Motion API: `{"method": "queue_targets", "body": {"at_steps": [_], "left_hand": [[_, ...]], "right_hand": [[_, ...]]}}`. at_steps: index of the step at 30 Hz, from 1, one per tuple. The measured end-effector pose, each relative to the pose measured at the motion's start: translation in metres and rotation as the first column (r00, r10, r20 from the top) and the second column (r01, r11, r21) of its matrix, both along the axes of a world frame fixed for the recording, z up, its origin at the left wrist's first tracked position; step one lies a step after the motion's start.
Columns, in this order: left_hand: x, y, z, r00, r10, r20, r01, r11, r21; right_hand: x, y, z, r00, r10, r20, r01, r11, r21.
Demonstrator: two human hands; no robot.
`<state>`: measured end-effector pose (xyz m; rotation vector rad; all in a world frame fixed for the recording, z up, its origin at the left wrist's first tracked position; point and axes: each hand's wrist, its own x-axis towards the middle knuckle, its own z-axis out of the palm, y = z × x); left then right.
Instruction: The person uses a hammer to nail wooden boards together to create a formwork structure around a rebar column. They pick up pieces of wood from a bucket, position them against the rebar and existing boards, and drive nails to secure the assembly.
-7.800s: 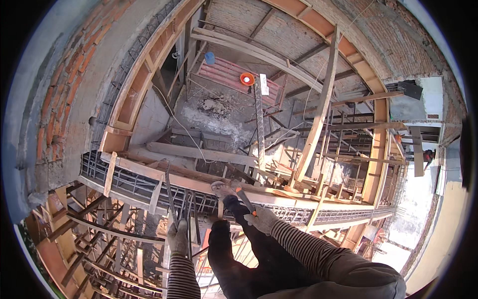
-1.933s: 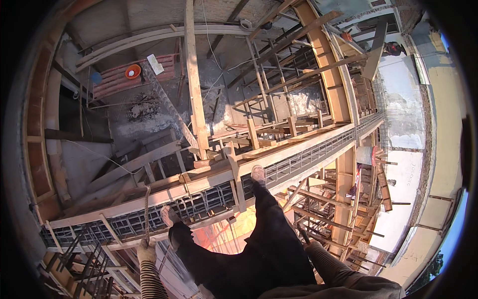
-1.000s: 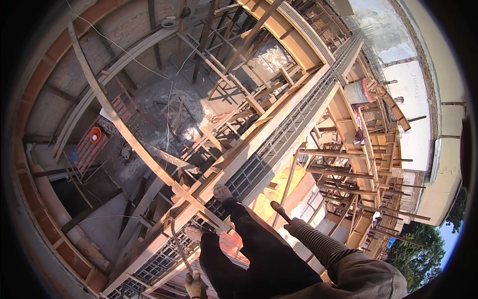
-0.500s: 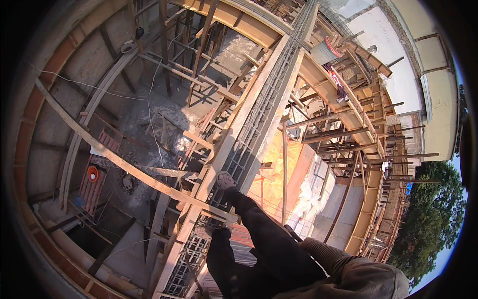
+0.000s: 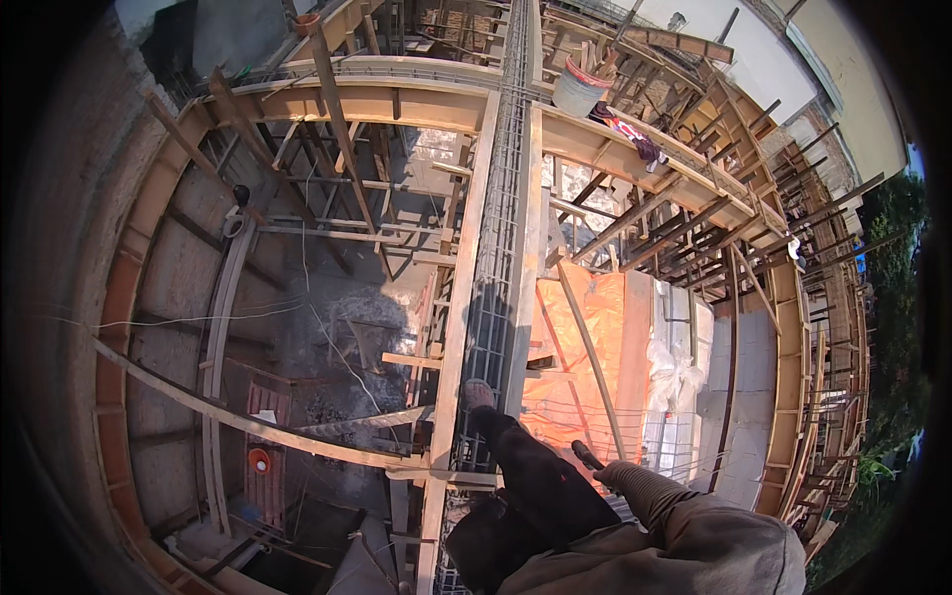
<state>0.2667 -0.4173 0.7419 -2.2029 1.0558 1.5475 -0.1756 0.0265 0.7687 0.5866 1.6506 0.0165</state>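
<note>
My right hand [image 5: 588,456] shows as a small dark shape beyond the ribbed cuff of my right sleeve [image 5: 645,488]. It hangs out to the right of my legs, above the orange sheeting [image 5: 590,357]. Its fingers are too small and dark to make out. My left hand is out of the picture. One of my feet [image 5: 478,394] rests on the steel rebar cage [image 5: 493,322] inside a long timber beam form [image 5: 456,347]. My other foot is hidden below my dark trouser leg [image 5: 535,476].
A thin plank [image 5: 268,438] crosses to the beam form from the left. Deep drops with props lie on both sides. A bucket [image 5: 579,87] and a dark cloth [image 5: 645,149] sit on the cross beam ahead. An orange round container [image 5: 259,460] is far below left.
My view has turned, so the beam form now runs nearly straight ahead. My rear leg has come forward and its foot has gone out of sight. My right arm stays low at the right.
</note>
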Motion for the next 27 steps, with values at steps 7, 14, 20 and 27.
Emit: {"method": "queue_targets", "body": {"at_steps": [7,14,20,27], "left_hand": [[-0.217,-0.079,-0.009,0.762,-0.647,0.003,0.62,0.729,-0.29],[-0.444,-0.066,0.055,0.819,-0.567,-0.087,0.53,0.806,-0.264],[-0.504,-0.043,0.072,0.657,-0.753,-0.032,0.721,0.641,-0.263],[-0.516,-0.06,0.064,0.039,-0.987,0.158,0.998,0.032,-0.047]], "right_hand": [[-0.126,-0.021,0.026,0.961,-0.188,-0.203,0.164,0.978,-0.128],[-0.206,-0.002,0.067,0.96,-0.211,-0.182,0.202,0.977,-0.071],[-0.211,0.022,0.063,0.972,-0.13,-0.198,0.135,0.991,0.012],[-0.215,0.03,0.041,0.965,-0.255,-0.06,0.256,0.967,0.005]]}}
